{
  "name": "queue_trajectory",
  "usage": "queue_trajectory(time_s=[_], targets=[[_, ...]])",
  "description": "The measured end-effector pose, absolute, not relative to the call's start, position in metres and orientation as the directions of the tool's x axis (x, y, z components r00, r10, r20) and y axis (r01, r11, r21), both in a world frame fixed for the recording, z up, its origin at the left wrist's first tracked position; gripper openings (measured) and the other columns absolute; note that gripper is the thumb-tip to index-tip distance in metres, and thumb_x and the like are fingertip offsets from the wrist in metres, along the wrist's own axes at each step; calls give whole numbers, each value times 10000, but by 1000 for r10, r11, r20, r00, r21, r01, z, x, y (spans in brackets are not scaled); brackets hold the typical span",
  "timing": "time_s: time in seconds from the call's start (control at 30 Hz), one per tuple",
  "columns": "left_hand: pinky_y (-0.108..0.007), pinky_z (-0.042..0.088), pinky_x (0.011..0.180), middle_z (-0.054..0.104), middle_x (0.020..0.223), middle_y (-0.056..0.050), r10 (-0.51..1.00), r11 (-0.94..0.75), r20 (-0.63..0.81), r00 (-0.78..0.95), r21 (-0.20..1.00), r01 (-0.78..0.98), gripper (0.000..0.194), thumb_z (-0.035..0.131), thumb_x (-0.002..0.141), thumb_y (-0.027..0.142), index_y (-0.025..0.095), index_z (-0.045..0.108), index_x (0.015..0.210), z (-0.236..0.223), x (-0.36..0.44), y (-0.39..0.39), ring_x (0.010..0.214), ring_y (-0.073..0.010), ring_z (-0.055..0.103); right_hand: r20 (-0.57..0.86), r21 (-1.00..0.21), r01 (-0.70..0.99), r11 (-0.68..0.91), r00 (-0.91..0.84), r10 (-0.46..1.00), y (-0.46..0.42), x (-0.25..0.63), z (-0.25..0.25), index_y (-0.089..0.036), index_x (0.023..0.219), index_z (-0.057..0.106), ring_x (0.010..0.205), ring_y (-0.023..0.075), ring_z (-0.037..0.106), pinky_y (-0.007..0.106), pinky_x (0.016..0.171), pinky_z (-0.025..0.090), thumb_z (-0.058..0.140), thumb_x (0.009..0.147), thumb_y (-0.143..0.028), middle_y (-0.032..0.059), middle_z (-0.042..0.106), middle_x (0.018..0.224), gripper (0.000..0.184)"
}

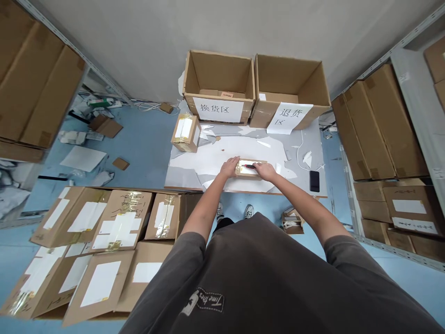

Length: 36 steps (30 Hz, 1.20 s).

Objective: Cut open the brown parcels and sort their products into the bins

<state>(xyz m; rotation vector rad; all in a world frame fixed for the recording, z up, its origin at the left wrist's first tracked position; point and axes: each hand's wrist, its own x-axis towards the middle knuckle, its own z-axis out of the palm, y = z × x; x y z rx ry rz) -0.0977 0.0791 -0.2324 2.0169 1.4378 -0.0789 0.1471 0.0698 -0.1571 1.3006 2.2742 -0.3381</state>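
Dark grey shirt (257, 269): mine, nearest the view.
Right hand (264, 171): closed round a red-and-black tool (249, 166), its tip pointing left over the label.
Left hand (230, 167): partly open, fingers laid against the small box's left end.
Small box (247, 175): flat near the worktable's front edge, between my hands, with a white label and yellowish tape.
Done: the small box looks shut; I see no raised flap. Any cut or mark is too small to tell.
Left: I judge work on it unfinished, with the tool over its top; the taped carton (183, 133) beyond my left hand also looks closed.
Phone (314, 181): on the worktable (184, 178), towards its right end.
Signed cartons (219, 76): two, open-topped at the back, small items in the left one.
Wall (222, 25): pale, behind them.
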Motion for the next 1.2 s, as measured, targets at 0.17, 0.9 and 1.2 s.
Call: queue_trajectory(time_s=[0.17, 0.9, 1.2], targets=[[-461, 416, 1279, 306, 1820, -115, 829, -183, -397, 395, 474, 861, 1378, 979, 710, 335, 350, 115, 1784, -234, -98, 77, 1664, -322, 319, -535, 13, 837, 548, -457, 711, 76, 133, -165, -196, 1507, 532, 1128, 306, 743, 363, 864, 511, 324, 1165, -268, 184, 723, 1380, 406], [-480, 404, 1284, 269, 1834, -121, 828, -196, -383, 409, 487, 851, 1388, 991, 707, 360, 351, 110, 1778, -246, -98, 79, 1669, -340, 301, -545, -128, 868, 480, -466, 697, 68, 147, -167, -155, 1591, 473, 1175, 330, 725, 391, 945, 541, 419, 1139, -272, 210, 685, 1442, 470], [-476, 400, 1285, 290, 1826, -128, 831, -194, -381, 407, 486, 852, 1414, 997, 707, 391, 348, 80, 1782, -250, -98, 81, 1672, -342, 298, -510, -288, 824, 488, -563, 650, 70, 172, -178, -159, 1596, 477, 1208, 297, 714, 351, 965, 524, 506, 1101, -171, 204, 666, 1512, 496]])
